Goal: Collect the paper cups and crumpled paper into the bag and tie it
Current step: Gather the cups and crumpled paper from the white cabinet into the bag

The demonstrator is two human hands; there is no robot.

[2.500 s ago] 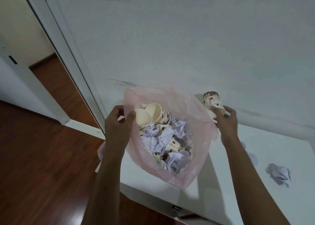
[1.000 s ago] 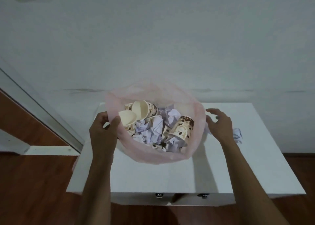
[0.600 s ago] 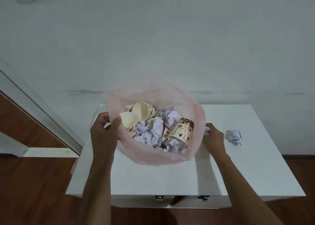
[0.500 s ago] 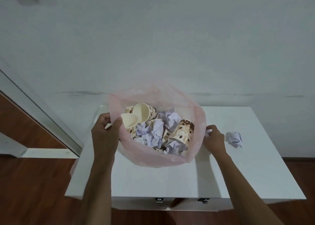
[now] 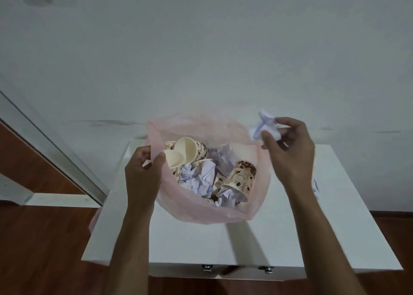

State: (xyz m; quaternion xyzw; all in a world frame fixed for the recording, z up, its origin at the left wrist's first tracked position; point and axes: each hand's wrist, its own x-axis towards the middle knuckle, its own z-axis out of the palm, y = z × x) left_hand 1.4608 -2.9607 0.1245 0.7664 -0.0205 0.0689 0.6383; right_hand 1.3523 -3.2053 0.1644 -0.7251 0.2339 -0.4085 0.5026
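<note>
Bag (image 5: pixel 201 212) sits on white counter (image 5: pixel 348 216), mouth held open by left hand (image 5: pixel 143 174), rim pinched btwn thumb & fingers. Inside: paper cups (image 5: pixel 240 178) & crumpled paper (image 5: pixel 201 178), piled loose. Another crumpled paper ball (image 5: pixel 263 127) is pinched in right hand (image 5: pixel 290 154), raised just above bag's right rim. One more scrap (image 5: pixel 315 186) seen on counter, partly hidden behind right forearm. Paper judged v. light, soft, compressible: fingertip pinch is enough. Bag film looks thin, slippery; best gathered at rim for tying.
</note>
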